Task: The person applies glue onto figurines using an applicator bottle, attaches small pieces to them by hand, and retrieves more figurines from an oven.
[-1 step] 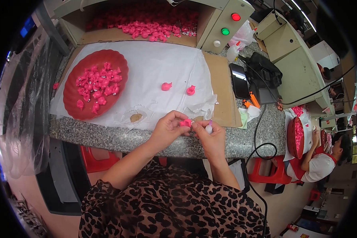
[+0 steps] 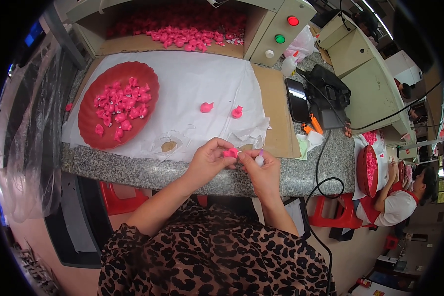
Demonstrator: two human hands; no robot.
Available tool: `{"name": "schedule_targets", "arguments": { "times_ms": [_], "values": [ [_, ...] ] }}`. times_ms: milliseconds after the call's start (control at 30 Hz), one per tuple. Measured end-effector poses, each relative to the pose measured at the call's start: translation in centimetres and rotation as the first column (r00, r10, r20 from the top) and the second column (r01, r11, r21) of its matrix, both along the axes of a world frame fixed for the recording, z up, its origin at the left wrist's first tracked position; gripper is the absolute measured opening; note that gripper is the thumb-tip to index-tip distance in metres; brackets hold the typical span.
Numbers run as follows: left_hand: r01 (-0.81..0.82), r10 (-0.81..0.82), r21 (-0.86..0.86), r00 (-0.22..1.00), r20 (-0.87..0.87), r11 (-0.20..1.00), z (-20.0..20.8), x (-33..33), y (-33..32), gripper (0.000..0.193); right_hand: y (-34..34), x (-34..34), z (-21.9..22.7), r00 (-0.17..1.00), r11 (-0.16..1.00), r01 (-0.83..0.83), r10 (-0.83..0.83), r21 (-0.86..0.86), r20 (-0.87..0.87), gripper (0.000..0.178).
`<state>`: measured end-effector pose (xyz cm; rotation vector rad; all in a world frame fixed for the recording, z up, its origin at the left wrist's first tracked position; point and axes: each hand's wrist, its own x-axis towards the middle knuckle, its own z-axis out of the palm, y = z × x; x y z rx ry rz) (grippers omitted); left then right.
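Observation:
My left hand (image 2: 213, 159) pinches a small pink molded figure (image 2: 230, 153) between thumb and fingertips, just above the table's near edge. Close against it, my right hand (image 2: 265, 173) is closed around a small whitish bottle (image 2: 259, 160) with a purple tip. The right thumb and forefinger meet at the figure's side, by a tiny pale bit too small to name. Two more pink figures, one rounded (image 2: 206, 107) and one with a hollow (image 2: 237, 112), lie on the white paper (image 2: 182, 79) beyond my hands. At the left, a red scalloped dish (image 2: 91, 133) holds many such figures.
Behind the paper stands a grey box (image 2: 266, 29) with buttons and a heap of pink pieces inside. To the right lie a phone (image 2: 297, 101), a black bag (image 2: 328, 89), an orange tool (image 2: 315, 124) and a looping cable (image 2: 316, 192). A co-worker (image 2: 397, 202) sits farther right.

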<state>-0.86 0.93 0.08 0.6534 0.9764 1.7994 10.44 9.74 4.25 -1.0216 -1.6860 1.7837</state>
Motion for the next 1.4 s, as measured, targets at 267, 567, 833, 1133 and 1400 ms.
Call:
{"name": "schedule_targets", "arguments": {
  "times_ms": [267, 567, 833, 1133, 1400],
  "values": [
    [0.001, -0.002, -0.023, 1.0, -0.026, 1.0, 0.0, 0.0, 0.0, 0.02, 0.2, -0.1, 0.2, 0.998, 0.993, -0.055, 0.05, 0.107, 0.048, 0.012],
    [0.045, -0.044, -0.014, 0.998, 0.05, 0.999, 0.0, -0.4, -0.2, 0.019, 0.9, 0.0, -0.3, 0.985, 0.914, -0.161, 0.127, -0.372, -0.116, 0.021],
    [0.042, -0.044, -0.085, 0.999, -0.026, 0.995, 0.0, -0.2, -0.1, 0.022, 0.3, 0.5, -0.8, 0.966, 0.856, -0.184, 0.068, -0.483, -0.248, 0.018],
    [0.3, -0.313, -0.18, 0.949, -0.049, 0.937, 1.8, -0.2, 0.0, 0.021, 0.3, 0.7, -1.7, 0.949, 0.857, -0.187, 0.03, -0.481, -0.314, 0.02],
    [0.299, -0.311, -0.171, 0.949, -0.047, 0.939, 0.9, 0.0, 0.3, 0.02, -0.4, 0.4, -2.0, 0.963, 0.889, -0.14, 0.02, -0.435, -0.271, 0.017]
  ]
}}
